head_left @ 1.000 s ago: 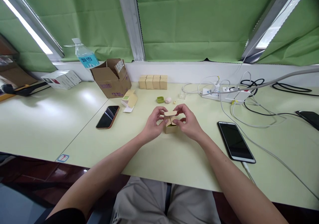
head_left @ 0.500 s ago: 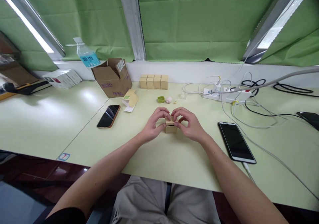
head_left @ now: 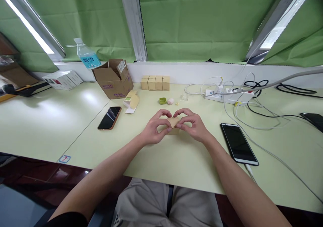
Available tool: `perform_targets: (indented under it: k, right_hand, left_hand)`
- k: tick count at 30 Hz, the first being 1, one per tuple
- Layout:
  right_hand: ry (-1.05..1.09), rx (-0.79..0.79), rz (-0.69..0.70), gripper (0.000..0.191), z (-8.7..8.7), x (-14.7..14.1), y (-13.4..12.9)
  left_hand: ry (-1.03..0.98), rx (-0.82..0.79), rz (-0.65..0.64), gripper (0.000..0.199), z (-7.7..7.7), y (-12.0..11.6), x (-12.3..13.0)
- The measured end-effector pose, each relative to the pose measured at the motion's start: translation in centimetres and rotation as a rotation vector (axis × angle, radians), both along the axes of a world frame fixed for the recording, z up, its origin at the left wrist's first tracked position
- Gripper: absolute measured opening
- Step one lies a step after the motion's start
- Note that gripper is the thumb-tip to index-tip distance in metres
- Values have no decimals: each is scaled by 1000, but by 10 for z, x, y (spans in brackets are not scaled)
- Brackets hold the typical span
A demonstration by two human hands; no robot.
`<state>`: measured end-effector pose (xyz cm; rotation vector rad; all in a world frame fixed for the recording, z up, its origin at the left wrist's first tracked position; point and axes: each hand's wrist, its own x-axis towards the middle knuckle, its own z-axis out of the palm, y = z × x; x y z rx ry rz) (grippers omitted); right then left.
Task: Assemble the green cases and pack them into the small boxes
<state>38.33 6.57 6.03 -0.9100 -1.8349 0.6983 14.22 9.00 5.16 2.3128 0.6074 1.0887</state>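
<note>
A small brown cardboard box (head_left: 173,131) stands on the table in front of me, its top flap lying nearly flat over the opening. My left hand (head_left: 156,127) grips the box's left side, with the thumb at the front edge and the fingers curled at the back. On the other side my right hand (head_left: 191,125) pinches the right edge of the flap and box. Both hands hide the box's sides. Just beyond lie a green square container (head_left: 163,100), a pale pink rounded piece (head_left: 170,101) and a tiny yellow piece (head_left: 177,103).
Several small boxes (head_left: 155,83) stand in a row at the back. To the left are an opened carton (head_left: 114,80), an unfolded small box (head_left: 131,100) and a phone (head_left: 109,118). A larger phone (head_left: 239,143), a power strip (head_left: 229,95) and loose cables occupy the right.
The box's top flap has come down closer to the box front. My left fingers have shifted forward along its left edge; my right hand stays nearly in place.
</note>
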Motion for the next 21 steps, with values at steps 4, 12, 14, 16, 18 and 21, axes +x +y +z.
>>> perform_targets:
  k: [4,12,14,16,18,21]
  right_hand:
    - [196,-65,-136,32,-7,1,7]
    - [120,-228,-475,37,-39,-2,24]
    - [116,-241,-494,35,-43,-4,25]
    - [126,-247,-514,34,-44,-5,24]
    - [145,-251,-530,34,-43,-5,23]
    - [182,-259,-543,36,-43,-5,23]
  left_hand:
    - [122,21,73,29,6,3,-3]
    - [432,-22,186,74,15,5,2]
    - [470,0,147,58,17,6,4]
    - [483,26,108,45,24,12,7]
    - [453,39,106,42,35,25,12]
    - [338,16,170,46,60,61,27]
